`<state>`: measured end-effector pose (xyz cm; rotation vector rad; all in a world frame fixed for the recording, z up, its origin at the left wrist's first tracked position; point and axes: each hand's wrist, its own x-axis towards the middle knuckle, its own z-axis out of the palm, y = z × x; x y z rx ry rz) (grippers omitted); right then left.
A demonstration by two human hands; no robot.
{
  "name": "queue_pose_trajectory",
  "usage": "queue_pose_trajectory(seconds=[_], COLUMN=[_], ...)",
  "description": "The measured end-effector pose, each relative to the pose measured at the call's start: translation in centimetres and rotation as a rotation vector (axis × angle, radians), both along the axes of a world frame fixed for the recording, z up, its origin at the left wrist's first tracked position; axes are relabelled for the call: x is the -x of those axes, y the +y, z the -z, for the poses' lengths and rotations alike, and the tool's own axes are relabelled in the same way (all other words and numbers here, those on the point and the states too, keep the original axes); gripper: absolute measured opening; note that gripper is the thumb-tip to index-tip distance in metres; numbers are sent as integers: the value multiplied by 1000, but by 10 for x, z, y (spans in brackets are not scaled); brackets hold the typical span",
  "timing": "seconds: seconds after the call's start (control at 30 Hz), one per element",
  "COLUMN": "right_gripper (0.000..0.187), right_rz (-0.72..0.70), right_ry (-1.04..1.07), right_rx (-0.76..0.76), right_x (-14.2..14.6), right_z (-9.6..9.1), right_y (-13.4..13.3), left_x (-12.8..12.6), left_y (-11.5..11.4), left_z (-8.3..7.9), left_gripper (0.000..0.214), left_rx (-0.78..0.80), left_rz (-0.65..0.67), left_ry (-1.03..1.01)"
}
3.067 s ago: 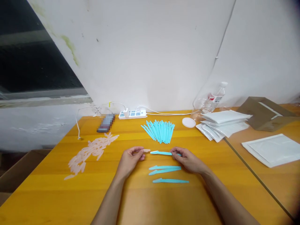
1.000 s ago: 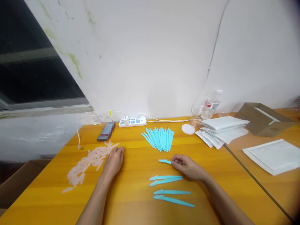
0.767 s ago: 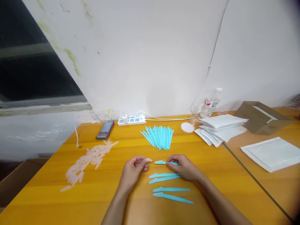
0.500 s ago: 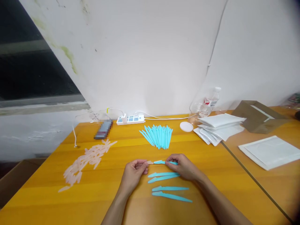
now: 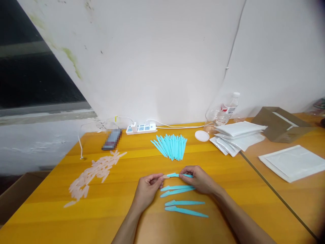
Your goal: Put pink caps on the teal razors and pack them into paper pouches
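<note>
Between the thumb and fingers of my left hand (image 5: 147,189) is a small pinkish translucent blade cap (image 5: 166,176). My right hand (image 5: 199,179) pinches the handle of a turquoise eyebrow razor (image 5: 173,175), its blade end pointing left. The cap meets the razor's tip; how far it covers the blade is too small to tell. Nearer to me, two razors (image 5: 175,193) lie just below the hands, and another pair (image 5: 186,211) lies closer still. Beyond my hands is a fanned pile of turquoise razors (image 5: 172,148). Loose caps (image 5: 91,173) are heaped at the left.
A phone (image 5: 111,139) and a white power strip (image 5: 141,128) with cables sit by the wall. At the right are a round white lid (image 5: 202,136), a plastic bottle (image 5: 228,110), stacked white packets (image 5: 238,135), a cardboard box (image 5: 281,125) and a flat white packet (image 5: 294,163).
My left hand has moved slightly right, bringing the cap from just short of the razor's tip into contact with it. My right hand stays nearly still.
</note>
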<state>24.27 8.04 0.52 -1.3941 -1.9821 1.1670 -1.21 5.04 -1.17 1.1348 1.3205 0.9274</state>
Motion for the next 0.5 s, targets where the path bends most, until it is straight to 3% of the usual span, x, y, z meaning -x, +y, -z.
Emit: queue_pose_trajectory(seconds=[0.3, 0.5], right_gripper=[34, 28], right_rz=[14, -37], right_ry=[3, 8], right_rx=[7, -23], right_x=[-2, 3], right_z=[2, 0], right_y=[0, -2], left_x=[5, -12], left_y=[0, -6], left_z=[-12, -9], left_gripper=[51, 47], left_rx=[-70, -82], left_rz=[59, 161], left_ry=[114, 205])
